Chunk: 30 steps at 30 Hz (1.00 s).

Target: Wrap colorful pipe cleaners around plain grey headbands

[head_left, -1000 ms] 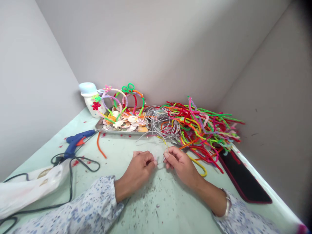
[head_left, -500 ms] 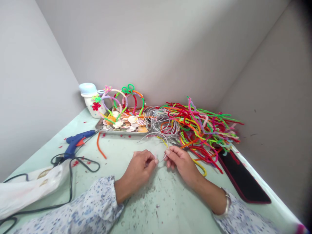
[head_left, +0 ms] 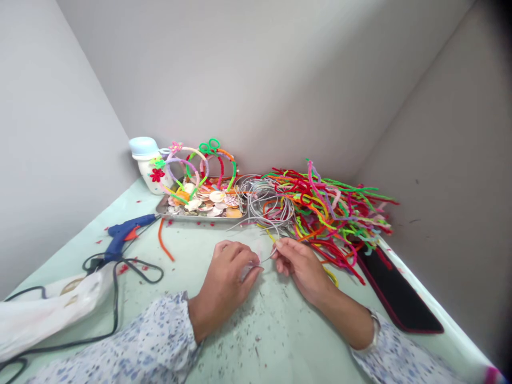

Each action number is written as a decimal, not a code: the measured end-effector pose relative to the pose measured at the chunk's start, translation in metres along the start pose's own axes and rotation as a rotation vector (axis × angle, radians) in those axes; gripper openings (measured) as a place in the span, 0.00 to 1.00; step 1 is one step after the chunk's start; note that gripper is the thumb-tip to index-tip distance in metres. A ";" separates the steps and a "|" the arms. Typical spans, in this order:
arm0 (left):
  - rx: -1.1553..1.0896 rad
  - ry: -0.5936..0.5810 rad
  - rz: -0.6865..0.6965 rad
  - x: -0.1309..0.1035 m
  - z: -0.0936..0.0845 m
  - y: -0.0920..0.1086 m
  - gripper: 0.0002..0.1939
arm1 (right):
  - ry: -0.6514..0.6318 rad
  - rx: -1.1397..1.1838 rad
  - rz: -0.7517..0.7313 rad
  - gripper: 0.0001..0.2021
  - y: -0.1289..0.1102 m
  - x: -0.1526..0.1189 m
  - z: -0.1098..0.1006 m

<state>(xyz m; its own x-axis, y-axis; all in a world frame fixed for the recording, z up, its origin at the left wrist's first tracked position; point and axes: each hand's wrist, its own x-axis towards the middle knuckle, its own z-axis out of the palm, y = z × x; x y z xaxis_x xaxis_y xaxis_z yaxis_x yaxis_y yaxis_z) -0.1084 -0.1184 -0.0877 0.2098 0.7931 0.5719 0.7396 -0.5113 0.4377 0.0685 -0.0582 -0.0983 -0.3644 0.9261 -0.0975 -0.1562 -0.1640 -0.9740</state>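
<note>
A thin grey wire (head_left: 267, 258) runs between my two hands above the middle of the table. My left hand (head_left: 229, 282) is closed, its thumb and fingers curled round the wire's left end. The fingers of my right hand (head_left: 302, 266) pinch the wire a little to the right. Just beyond the hands lies a loose coil of grey wire (head_left: 253, 205), partly over a pile of coloured fuzzy stems (head_left: 336, 205). Left of the coil, a metal tray (head_left: 192, 216) holds shells, with several fuzzy-wrapped headbands (head_left: 233, 173) standing in it.
A blue glue gun (head_left: 120, 234) with a black cord lies at the left, beside a white bag (head_left: 52, 312). A white bottle with a light blue lid (head_left: 144, 146) stands at the back left. One orange stem (head_left: 163, 240) and a black mat (head_left: 404, 293) are on the table.
My left hand has turned slightly, its fingers lifted and spread a little from the thumb. My right hand has shifted slightly to the right, and more wire shows between the hands.
</note>
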 end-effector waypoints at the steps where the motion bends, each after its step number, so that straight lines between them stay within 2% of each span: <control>1: -0.004 0.006 0.011 0.000 0.000 0.000 0.05 | -0.001 0.002 -0.001 0.14 0.000 0.000 0.000; 30: -0.002 0.127 0.098 0.001 0.001 -0.005 0.05 | -0.018 0.044 0.006 0.13 -0.001 -0.001 -0.001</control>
<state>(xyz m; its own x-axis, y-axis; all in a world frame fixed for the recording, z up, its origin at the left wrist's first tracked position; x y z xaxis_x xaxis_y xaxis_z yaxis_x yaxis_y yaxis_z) -0.1112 -0.1146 -0.0902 0.1985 0.6909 0.6952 0.7182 -0.5851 0.3765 0.0703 -0.0582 -0.0975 -0.3815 0.9190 -0.0993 -0.1942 -0.1847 -0.9634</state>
